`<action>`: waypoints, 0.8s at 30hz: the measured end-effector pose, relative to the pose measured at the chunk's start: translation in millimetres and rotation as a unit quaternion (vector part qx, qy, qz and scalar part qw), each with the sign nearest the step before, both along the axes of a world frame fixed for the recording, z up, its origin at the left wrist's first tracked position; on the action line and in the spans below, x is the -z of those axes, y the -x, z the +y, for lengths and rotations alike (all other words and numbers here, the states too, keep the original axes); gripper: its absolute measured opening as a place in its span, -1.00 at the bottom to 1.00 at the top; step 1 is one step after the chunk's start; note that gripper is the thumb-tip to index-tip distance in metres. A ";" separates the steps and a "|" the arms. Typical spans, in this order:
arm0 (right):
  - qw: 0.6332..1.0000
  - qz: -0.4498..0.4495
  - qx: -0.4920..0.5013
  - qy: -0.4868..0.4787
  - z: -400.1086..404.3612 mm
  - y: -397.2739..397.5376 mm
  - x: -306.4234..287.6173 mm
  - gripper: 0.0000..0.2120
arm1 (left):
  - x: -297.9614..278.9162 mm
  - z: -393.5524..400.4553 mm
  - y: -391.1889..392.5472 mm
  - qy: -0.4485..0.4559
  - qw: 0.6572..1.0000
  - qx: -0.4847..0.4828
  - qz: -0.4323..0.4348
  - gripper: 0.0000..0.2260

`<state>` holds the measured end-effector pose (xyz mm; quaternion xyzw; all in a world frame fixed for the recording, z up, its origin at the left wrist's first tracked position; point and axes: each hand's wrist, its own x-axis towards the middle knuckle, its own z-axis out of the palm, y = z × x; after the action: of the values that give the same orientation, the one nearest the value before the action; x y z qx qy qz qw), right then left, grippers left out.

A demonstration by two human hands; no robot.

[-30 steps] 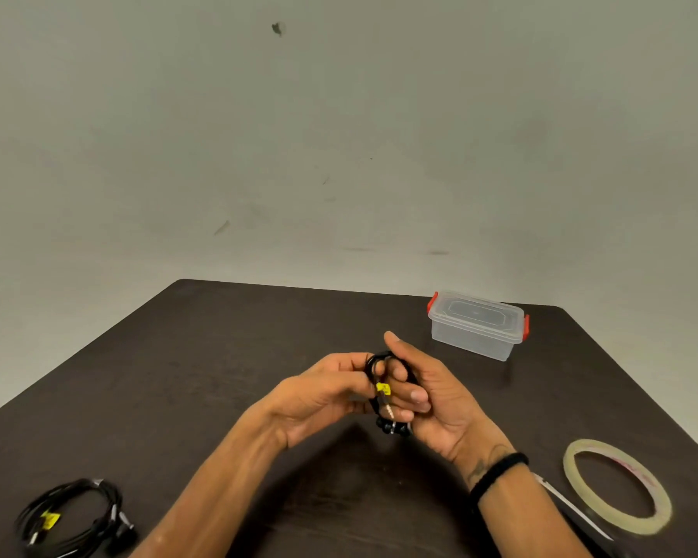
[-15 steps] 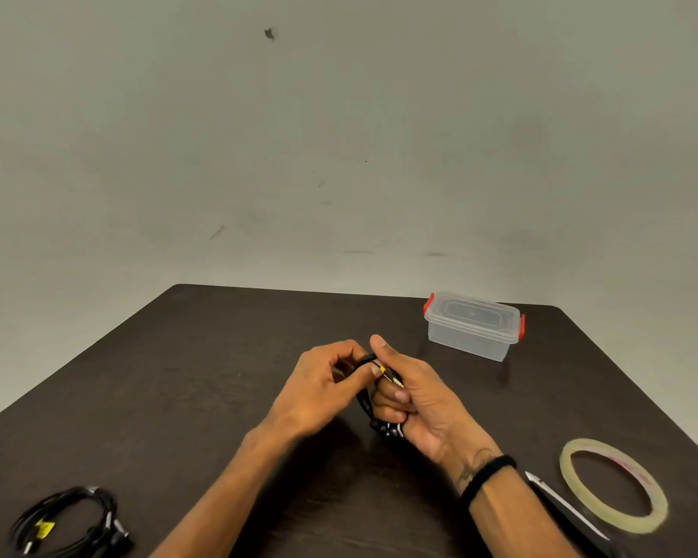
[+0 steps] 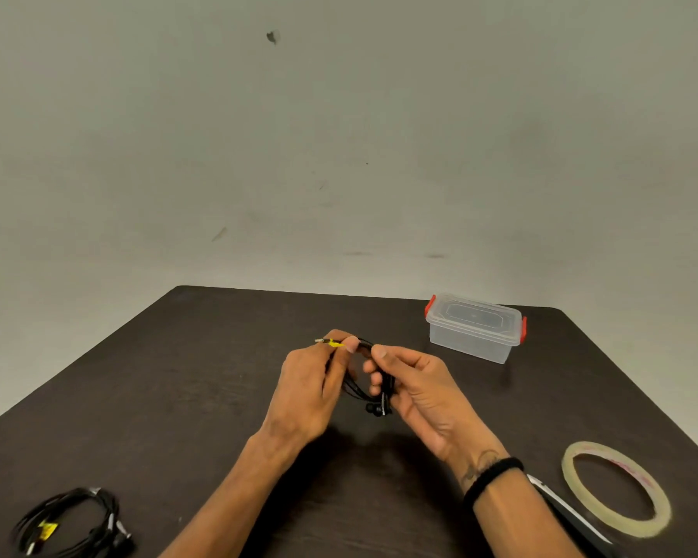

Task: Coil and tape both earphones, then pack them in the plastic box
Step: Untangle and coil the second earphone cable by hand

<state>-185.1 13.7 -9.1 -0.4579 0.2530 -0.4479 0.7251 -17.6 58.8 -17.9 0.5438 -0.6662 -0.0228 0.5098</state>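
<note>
Two hands meet over the middle of the bench (image 3: 218, 376), both closed on one black earphone (image 3: 363, 386) that is gathered into a small coil between them. The left hand (image 3: 311, 392) pinches the cable's plug end (image 3: 328, 342), which carries a yellow tag and pokes out leftward past the fingertips; the right hand (image 3: 416, 386) pinches the top of the loop with thumb and forefinger while its lower fingers cradle the coil. The earbuds (image 3: 375, 408) dangle at the bottom of the loop, just above the bench.

Judged from this, the coil stands roughly upright, its long axis running near to far, with the free tail lying left to right across its top. The next move likely turns on that tail: it has to be wound or tucked around the loop, and the left hand already holds it.

The tape roll (image 3: 617, 489) lies on the near right, closer to the right hand, with a dark flat tool (image 3: 569, 513) just beside it; what that tool is cannot be told. A second earphone (image 3: 73, 525), loosely bundled, sits at the near left corner. The plastic box (image 3: 474, 328), lid on, stands at the far right, well apart from the hands.
</note>
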 end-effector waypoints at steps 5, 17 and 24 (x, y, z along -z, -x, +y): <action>0.996 0.032 0.067 0.049 -2.2 -0.2 3.0 -0.78 | 0.9 0.0 -2.2 -0.021 0.999 -0.041 0.020 -0.60; 0.932 0.263 0.042 0.247 2.4 -1.3 4.0 -0.86 | -4.4 -1.6 -4.6 0.026 0.998 -0.034 0.042 -0.68; 0.944 0.216 0.032 0.250 2.3 0.9 -2.1 -0.82 | -21.6 1.1 -4.3 -0.216 0.788 0.132 0.562 -0.71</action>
<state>-186.0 16.0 -7.0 -0.7014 0.2979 -0.4102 0.5009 -13.4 59.9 3.7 0.4376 -0.3049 -0.5343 0.6558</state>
